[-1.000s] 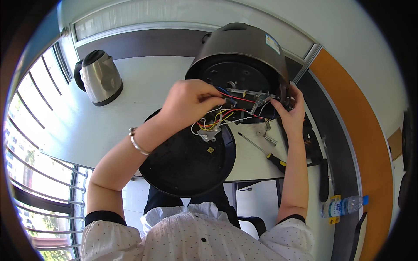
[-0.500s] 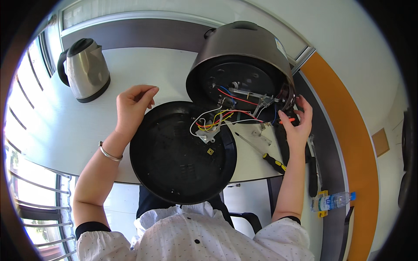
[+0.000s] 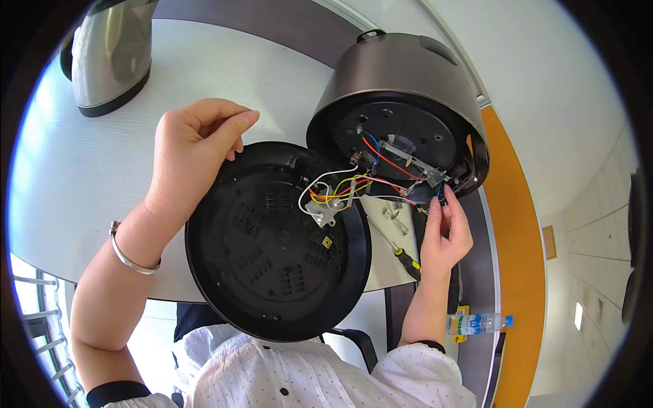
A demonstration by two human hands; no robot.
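My left hand [image 3: 204,146] is raised beside the upper left rim of a round black base cover [image 3: 272,299], thumb and fingertips pinched; anything between them is too small to make out. My right hand [image 3: 445,234] pinches at a wire by the lower right edge of an appliance housing [image 3: 401,75], which lies tipped with its dark underside toward me. White, red and yellow wires [image 3: 354,185] run from the underside to a small metal-plated part [image 3: 322,211] in the cover. A small brass-coloured square piece [image 3: 327,242] lies in the cover too.
A yellow and black screwdriver [image 3: 408,263] lies left of my right wrist, near clear plastic pieces [image 3: 394,217]. A steel kettle [image 3: 112,61] stands far left on the white table [image 3: 211,61]. A water bottle [image 3: 479,324] lies at right. The cover overhangs the front edge.
My right hand has closed its spread fingers into a pinch at the wires. The left hand stays pinched above the rim. My view has shifted, and the kettle now sits partly out of the picture.
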